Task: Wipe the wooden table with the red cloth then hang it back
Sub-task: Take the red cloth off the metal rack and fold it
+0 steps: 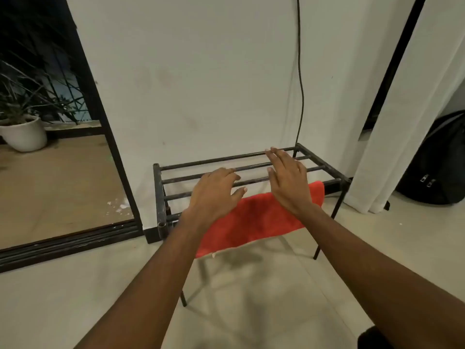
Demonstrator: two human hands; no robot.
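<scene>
A red cloth [254, 220] hangs draped over the front bar of a low black metal rack [216, 161] that stands against the white wall. My left hand [216, 192] hovers over the cloth's left part, fingers spread and slightly curled, holding nothing. My right hand [289, 180] is held flat above the cloth's right part and the rack's bars, fingers extended and apart. Both forearms reach in from the bottom of the view. No wooden table is in view.
A black cable [300, 71] runs down the wall behind the rack. A dark-framed doorway at left opens to a potted plant [22, 132]. White curtains [392, 137] hang at right with a black backpack [435, 167] on the tiled floor beside them.
</scene>
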